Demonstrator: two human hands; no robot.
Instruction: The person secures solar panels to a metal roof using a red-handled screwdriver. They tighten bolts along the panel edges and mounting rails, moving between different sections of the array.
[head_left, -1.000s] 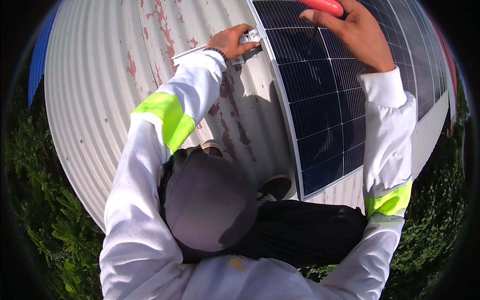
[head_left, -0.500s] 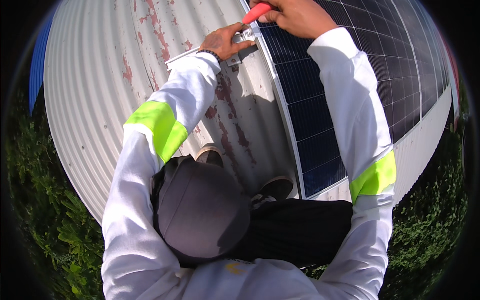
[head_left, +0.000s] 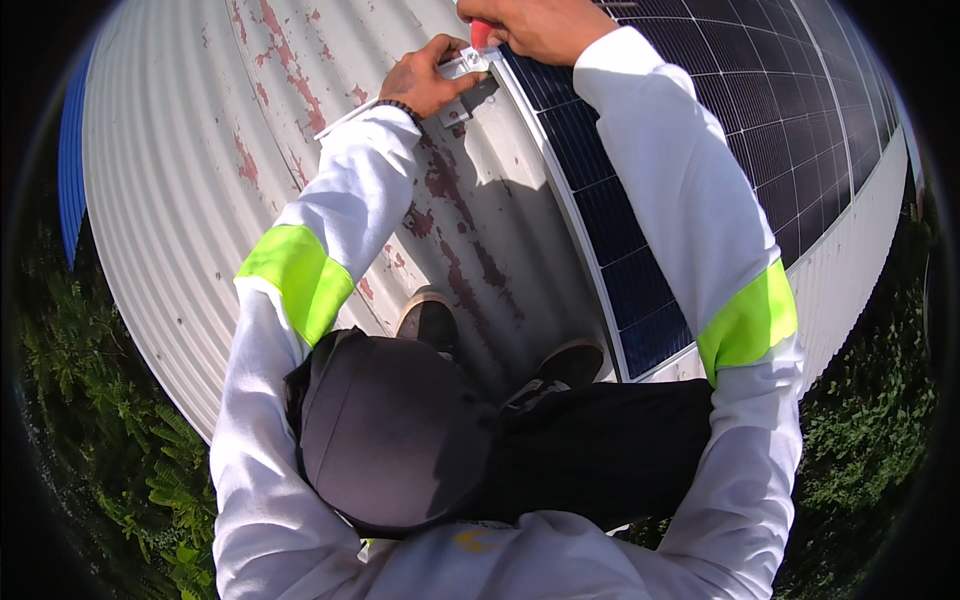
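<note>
At the upper middle, my left hand (head_left: 422, 80) pinches a small silver metal clamp (head_left: 473, 58) between thumb and fingers. The clamp sits on a short aluminium rail (head_left: 348, 121), against the frame corner of a dark solar panel (head_left: 640, 290). Below that hand, a metal bracket (head_left: 454, 113) stands on the roof. My right hand (head_left: 535, 28) is closed around a red-handled tool (head_left: 482, 33) just above the clamp. Its working end is hidden, so its exact kind cannot be told.
Under me is a ribbed metal roof (head_left: 170, 200) with flaking reddish patches. My shoes (head_left: 430, 322) rest on it beside the panel's frame edge (head_left: 570, 220). Greenery (head_left: 110, 400) lies beyond the roof edge on both sides. A blue corrugated sheet (head_left: 73, 150) shows at far left.
My right hand has come left and down with the red-handled tool, whose handle now shows less. My left hand stays at the clamp; the whole view has shifted slightly.
</note>
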